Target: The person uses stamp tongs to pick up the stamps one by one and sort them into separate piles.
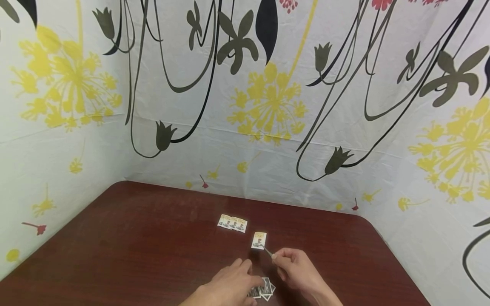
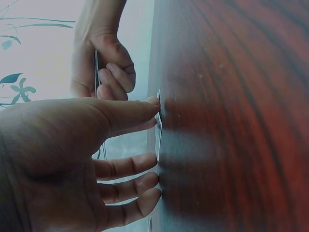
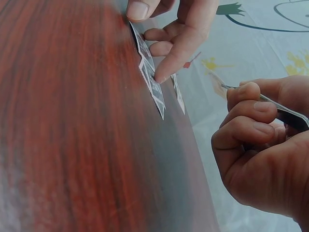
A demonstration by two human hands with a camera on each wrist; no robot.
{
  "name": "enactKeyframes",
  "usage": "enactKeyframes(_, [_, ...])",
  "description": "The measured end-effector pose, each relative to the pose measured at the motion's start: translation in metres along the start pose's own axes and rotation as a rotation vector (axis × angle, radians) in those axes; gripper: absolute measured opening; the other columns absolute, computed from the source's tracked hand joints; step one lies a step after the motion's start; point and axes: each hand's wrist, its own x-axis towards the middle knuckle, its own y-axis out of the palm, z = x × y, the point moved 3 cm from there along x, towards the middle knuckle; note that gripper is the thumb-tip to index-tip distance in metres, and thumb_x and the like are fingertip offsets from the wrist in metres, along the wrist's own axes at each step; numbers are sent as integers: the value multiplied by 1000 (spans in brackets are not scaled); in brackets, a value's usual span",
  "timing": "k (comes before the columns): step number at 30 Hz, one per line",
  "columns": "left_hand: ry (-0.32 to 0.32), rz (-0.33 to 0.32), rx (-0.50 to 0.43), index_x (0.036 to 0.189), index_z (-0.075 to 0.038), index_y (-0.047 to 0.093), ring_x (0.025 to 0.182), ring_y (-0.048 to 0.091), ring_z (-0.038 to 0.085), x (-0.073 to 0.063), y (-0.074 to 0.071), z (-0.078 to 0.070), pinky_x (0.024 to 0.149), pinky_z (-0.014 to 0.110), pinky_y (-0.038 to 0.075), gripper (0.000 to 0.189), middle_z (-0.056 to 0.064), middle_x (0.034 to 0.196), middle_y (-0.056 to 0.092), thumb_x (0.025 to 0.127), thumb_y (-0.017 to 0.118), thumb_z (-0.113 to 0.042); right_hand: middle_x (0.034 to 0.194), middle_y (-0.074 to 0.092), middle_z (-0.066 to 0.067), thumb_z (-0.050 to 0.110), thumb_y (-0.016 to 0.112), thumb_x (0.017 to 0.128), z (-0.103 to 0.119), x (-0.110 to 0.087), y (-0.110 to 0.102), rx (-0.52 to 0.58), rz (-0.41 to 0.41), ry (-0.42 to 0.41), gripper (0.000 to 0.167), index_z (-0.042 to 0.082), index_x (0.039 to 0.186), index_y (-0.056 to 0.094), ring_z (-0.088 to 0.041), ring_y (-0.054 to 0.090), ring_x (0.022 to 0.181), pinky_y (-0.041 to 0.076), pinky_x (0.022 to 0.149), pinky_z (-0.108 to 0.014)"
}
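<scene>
My right hand (image 1: pixel 296 270) grips a pair of metal tweezers (image 3: pixel 289 112), its fingers curled around the shanks. The tweezers' tips meet the lower edge of a small white card (image 1: pixel 259 239) with a yellow and grey picture. In the right wrist view that card shows edge-on, raised off the table. My left hand (image 1: pixel 229 285) reaches over a loose group of dark-printed cards (image 1: pixel 266 289) with white borders. Its fairly straight fingers rest their tips on these cards and the wood, as the left wrist view shows. The hand covers part of the group.
Several yellow-and-white cards (image 1: pixel 232 223) lie overlapped in a row farther back on the dark red wooden table (image 1: pixel 153 238). Behind the table's edges hangs a white cloth (image 1: pixel 214 170) printed with flowers and stems.
</scene>
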Motion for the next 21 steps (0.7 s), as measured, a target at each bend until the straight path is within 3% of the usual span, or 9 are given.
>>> enactKeyframes(21, [-6, 28, -22, 127, -43, 73, 88, 43, 6, 1, 1, -1, 68, 22, 43, 39, -10, 103, 55, 89, 82, -43, 58, 47, 2, 18, 61, 104, 5, 14, 0, -12, -11, -13, 27, -8, 96, 64, -8, 27, 45, 26, 44, -22])
